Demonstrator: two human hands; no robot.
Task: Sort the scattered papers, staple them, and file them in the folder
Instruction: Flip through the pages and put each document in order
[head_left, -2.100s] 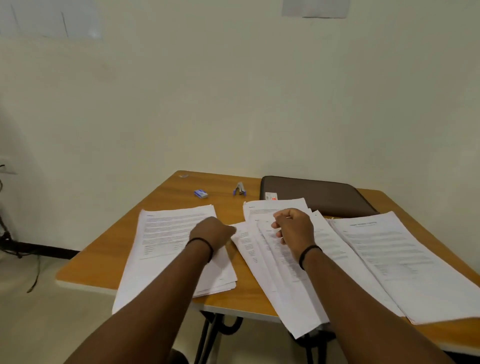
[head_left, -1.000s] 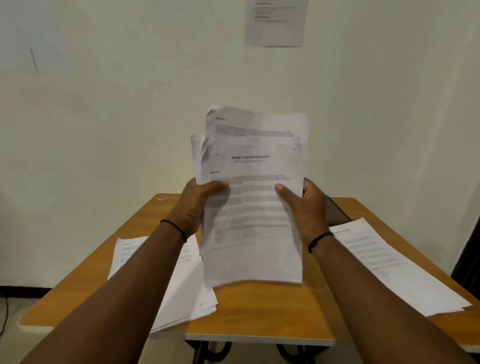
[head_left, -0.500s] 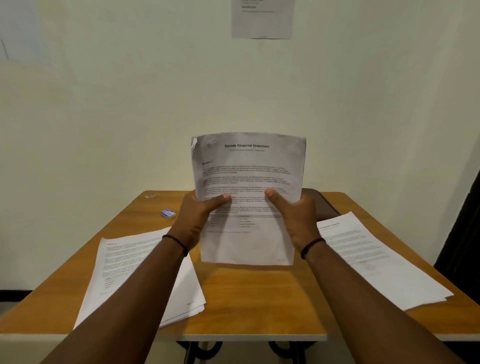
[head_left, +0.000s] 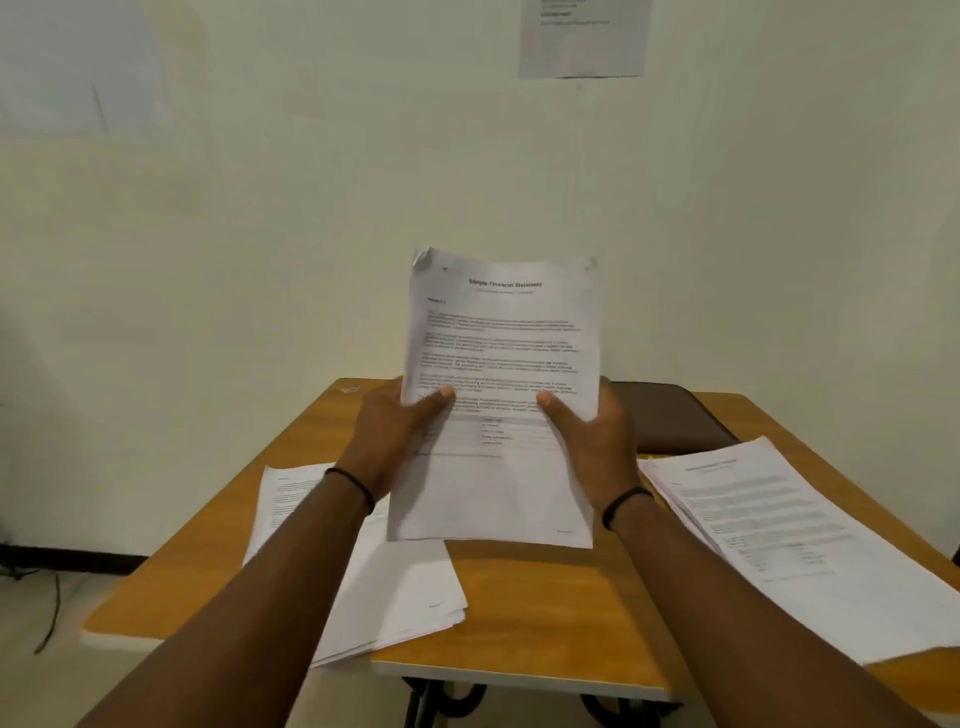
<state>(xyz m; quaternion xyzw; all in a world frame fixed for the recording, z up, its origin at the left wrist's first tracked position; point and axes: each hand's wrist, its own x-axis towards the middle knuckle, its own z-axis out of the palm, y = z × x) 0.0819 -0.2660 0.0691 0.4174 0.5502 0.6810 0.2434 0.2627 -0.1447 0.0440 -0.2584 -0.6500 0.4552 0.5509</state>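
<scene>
Head view shows the left hand (head_left: 395, 436) and right hand (head_left: 592, 441) pinching a stack of papers (head_left: 498, 395) by its sides—held upright above the bench (head_left: 545, 613), likely to even the edges—with the folder (head_left: 670, 421) just behind.

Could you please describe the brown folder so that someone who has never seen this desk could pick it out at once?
Start at the wooden table against the pale wall and look to its far right corner. The folder lies flat there, behind the right paper stack and partly hidden by the right hand. It is the only dark brown thing among white sheets.
</scene>
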